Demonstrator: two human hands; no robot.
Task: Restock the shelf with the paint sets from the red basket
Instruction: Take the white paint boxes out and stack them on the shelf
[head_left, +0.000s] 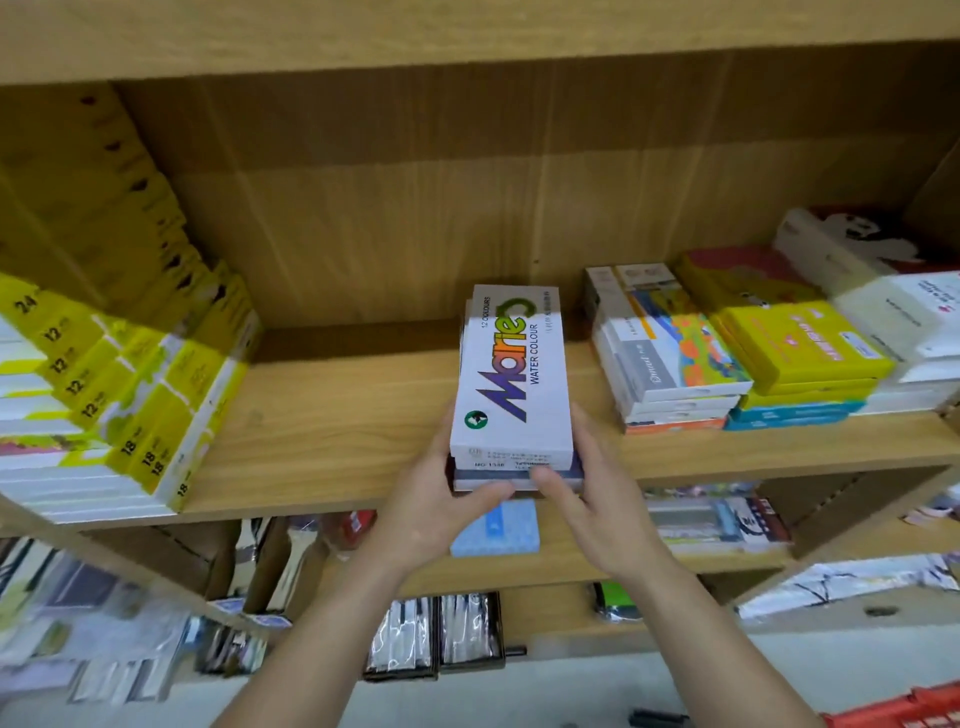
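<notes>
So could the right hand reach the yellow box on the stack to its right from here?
Probably yes: the right hand is at the Marie's boxes, and only bare shelf separates it from the yellow box, which lies uncovered on top.

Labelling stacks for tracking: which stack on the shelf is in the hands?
The middle Marie's water colour stack, gripped by both hands, left and right; the other stacks sit untouched on either side.

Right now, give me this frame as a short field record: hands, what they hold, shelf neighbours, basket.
left hand: on the near left corner of the paint set stack
right hand: on the stack's near right corner
paint set stack: white water colour boxes, lying flat at the front of the wooden shelf, long side pointing inward
left of stack: yellow boxes, tilted pile, apart from it
right of stack: mixed paint boxes, stacked flat, apart
red basket: only a corner in view, bottom right; contents not visible
</notes>
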